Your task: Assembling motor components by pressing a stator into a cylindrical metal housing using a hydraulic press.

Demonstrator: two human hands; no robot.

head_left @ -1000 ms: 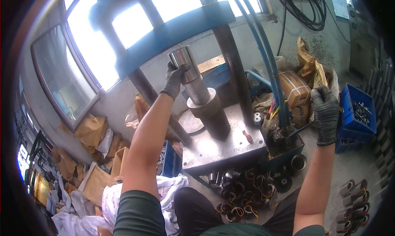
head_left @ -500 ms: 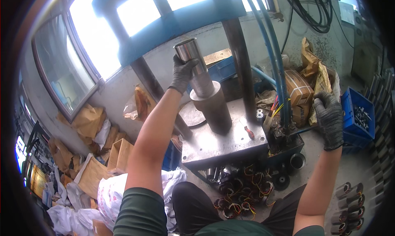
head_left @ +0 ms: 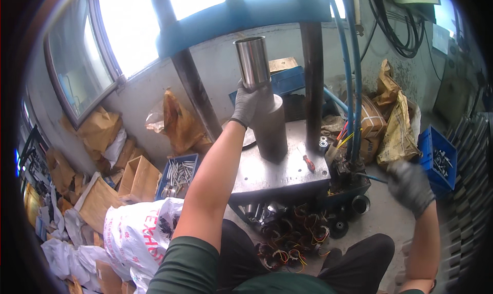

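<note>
A shiny open-topped metal tube (head_left: 252, 62) stands above a thick dark cylinder (head_left: 272, 132) on the steel bed (head_left: 262, 178) of a press. My left hand (head_left: 249, 105), in a dark glove, is closed around the tube's lower end, where it meets the cylinder. The glove hides most of that joint. To the right, my gloved right hand (head_left: 412, 186) is blurred by motion. Its fingers are curled at the end of a thin lever (head_left: 372, 178) that runs from the pump unit beside the bed. A red-handled screwdriver (head_left: 309, 163) lies on the bed.
A blue press beam (head_left: 246, 18) crosses above, between dark columns (head_left: 311, 78). Wired stators (head_left: 292, 242) lie beneath the bed. Blue hoses (head_left: 349, 78) rise at right, near a blue crate (head_left: 439, 160). White sacks (head_left: 133, 232) and a blue bin of rods (head_left: 178, 173) sit at left.
My left hand has slid from the tube's upper part to its lower end, and the tube looks more upright. My right hand and the lever have dropped. The view has shifted a little.
</note>
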